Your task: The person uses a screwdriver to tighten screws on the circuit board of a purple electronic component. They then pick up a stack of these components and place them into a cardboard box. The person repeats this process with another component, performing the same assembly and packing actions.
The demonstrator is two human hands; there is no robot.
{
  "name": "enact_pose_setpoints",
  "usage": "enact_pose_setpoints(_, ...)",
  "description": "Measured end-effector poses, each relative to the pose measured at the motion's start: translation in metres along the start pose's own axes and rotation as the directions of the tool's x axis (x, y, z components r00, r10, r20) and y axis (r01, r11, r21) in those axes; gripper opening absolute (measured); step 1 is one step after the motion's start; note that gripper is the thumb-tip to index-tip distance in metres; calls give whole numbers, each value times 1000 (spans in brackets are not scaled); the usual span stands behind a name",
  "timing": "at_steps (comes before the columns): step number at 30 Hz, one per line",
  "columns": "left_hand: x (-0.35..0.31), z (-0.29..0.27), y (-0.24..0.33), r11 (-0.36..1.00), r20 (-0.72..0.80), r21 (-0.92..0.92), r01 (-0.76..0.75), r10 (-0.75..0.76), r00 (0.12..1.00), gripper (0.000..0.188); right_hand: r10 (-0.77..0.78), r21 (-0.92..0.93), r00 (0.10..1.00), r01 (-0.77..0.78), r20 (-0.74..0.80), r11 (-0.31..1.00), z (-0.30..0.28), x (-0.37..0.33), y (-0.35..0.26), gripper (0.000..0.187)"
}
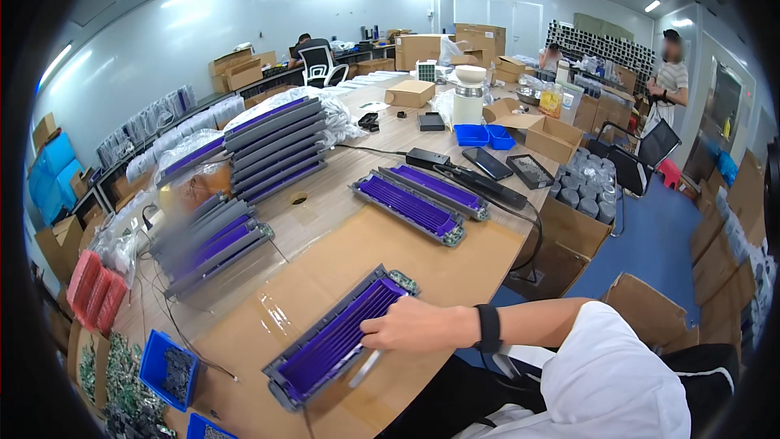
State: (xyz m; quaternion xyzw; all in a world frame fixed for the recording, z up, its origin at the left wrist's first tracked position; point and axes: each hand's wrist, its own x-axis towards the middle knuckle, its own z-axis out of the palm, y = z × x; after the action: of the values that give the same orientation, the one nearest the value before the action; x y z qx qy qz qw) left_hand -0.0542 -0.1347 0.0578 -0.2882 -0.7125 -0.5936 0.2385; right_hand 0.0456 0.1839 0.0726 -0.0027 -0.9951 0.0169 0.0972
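Observation:
On the brown sheet in front of me lies a long dark-grey housing (pixel 280 382) with a ribbed purple inside and a green circuit board at its far right end. My right hand (pixel 414 325) rests over its right side, fingers closed. From under the fingers a thin, pale strip-like thing (pixel 366 367) sticks out toward the table edge; its exact kind is unclear. My left hand is out of sight. Two similar purple housings (pixel 410 207) lie farther back, side by side. More are stacked at the left (pixel 276 146), with a blurred group (pixel 215 244) below them.
Blue bins (pixel 166 367) of small dark parts stand at the near left, beside loose circuit boards (pixel 130 390). A black power adapter with cable (pixel 426 158), a phone (pixel 487 164) and blue trays (pixel 485 136) sit behind. A carton of grey cylinders (pixel 585 187) is at the right.

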Motion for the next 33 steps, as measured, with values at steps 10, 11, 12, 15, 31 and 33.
enact_pose_setpoints(10, 8, 26, -17, 966, 451, 242, 97, -200, 870, 26, 171, 652, 956, 27, -238, 757, -23, -12, -44, 24)
enact_pose_setpoints(11, 11, 34, -16, 977, 495, 182, 110, -188, 848, 31, 215, 670, 949, -5, -231, 742, -21, -11, -50, 23)
enact_pose_setpoints(12, 8, 36, -18, 976, 525, 168, 136, -206, 826, 26, 242, 649, 947, -50, -210, 759, -14, -11, -59, 17)
enact_pose_setpoints(15, 3, 29, -22, 987, 552, 137, 79, -143, 822, 27, 291, 653, 948, -139, -131, 745, -9, 2, -96, 12)
enact_pose_setpoints(31, 12, 66, -31, 983, 597, 72, 168, -177, 782, 78, 316, 606, 944, -197, -95, 771, 28, 11, -121, 13)
enact_pose_setpoints(33, 13, 70, -30, 983, 616, 81, 162, -177, 767, 78, 303, 646, 952, -208, -38, 734, 20, 13, -112, 9)
